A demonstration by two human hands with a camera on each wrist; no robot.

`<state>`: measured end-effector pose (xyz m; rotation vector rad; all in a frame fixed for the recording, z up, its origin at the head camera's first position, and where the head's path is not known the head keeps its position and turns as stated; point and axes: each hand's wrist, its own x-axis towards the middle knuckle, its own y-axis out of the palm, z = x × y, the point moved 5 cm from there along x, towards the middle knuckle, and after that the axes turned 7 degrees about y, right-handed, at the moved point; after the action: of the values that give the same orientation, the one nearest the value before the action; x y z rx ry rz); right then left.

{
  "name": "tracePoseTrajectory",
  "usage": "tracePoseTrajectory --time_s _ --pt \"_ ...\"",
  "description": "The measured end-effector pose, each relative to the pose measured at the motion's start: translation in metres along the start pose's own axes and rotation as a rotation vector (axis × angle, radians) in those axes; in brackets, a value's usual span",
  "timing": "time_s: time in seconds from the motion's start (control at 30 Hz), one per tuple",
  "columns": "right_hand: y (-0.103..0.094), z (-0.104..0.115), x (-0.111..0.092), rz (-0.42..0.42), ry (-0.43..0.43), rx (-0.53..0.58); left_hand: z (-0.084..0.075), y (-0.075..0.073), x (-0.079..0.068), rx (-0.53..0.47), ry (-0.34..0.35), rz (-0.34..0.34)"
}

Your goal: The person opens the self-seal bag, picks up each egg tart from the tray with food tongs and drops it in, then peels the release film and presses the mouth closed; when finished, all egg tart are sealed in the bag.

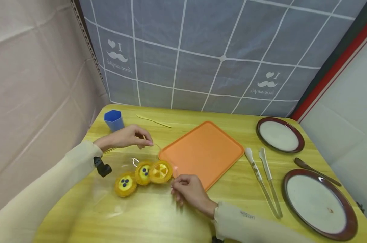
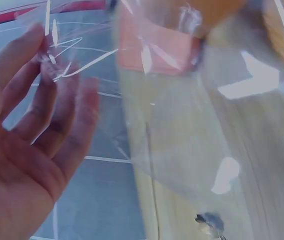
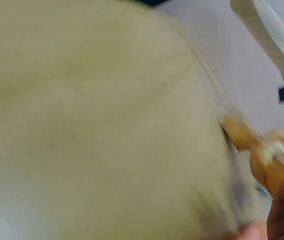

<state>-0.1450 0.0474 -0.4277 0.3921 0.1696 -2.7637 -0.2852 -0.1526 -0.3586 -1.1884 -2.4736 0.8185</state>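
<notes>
A clear plastic bag [image 2: 167,155] holds several tarts. Two tarts have dark dots on yellow filling: one at the left [image 1: 125,184] and one in the middle [image 1: 143,172]. A third, with orange and white wedges [image 1: 160,171], overlaps the middle one. My left hand [image 1: 129,136] pinches the bag's upper edge between thumb and fingertips, above the tarts. Just right of the tarts, my right hand [image 1: 191,191] pinches the bag's opposite edge. Behind the bag, an orange tray [image 1: 201,152] lies on the table. The right wrist view is blurred, showing the tarts near the fingers.
A blue cup [image 1: 114,121] stands at the back left near a thin yellow utensil [image 1: 154,120]. Right of the tray lie two white-handled knives [image 1: 254,167] [image 1: 266,165]. Farther right are a small plate [image 1: 279,135], a dark spoon [image 1: 317,172] and a large plate [image 1: 315,200].
</notes>
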Motion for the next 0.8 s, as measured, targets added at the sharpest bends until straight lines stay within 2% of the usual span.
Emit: tracePoseTrajectory --time_s 0.17,0.23,0.33,0.43,0.6,0.8 --pt "-0.033 0.033 -0.018 -0.123 -0.201 -0.246 -0.023 -0.008 -0.019 -0.04 0.048 -0.194" --pt "-0.046 0.04 -0.023 -0.181 -0.303 -0.328 -0.034 -0.009 -0.026 -0.09 0.074 -0.258" --pt "-0.063 0.049 -0.03 -0.268 -0.464 -0.452 -0.05 -0.005 -0.036 -0.171 0.139 -0.326" --pt "-0.077 0.061 -0.039 -0.321 -0.612 -0.547 -0.064 0.003 -0.044 -0.23 0.214 -0.371" --pt "-0.09 0.09 -0.058 -0.316 -0.815 -0.665 -0.082 0.016 -0.057 -0.251 0.299 -0.469" --pt "-0.099 0.121 -0.078 -0.309 -0.975 -0.742 -0.103 0.032 -0.071 -0.312 0.392 -0.561"
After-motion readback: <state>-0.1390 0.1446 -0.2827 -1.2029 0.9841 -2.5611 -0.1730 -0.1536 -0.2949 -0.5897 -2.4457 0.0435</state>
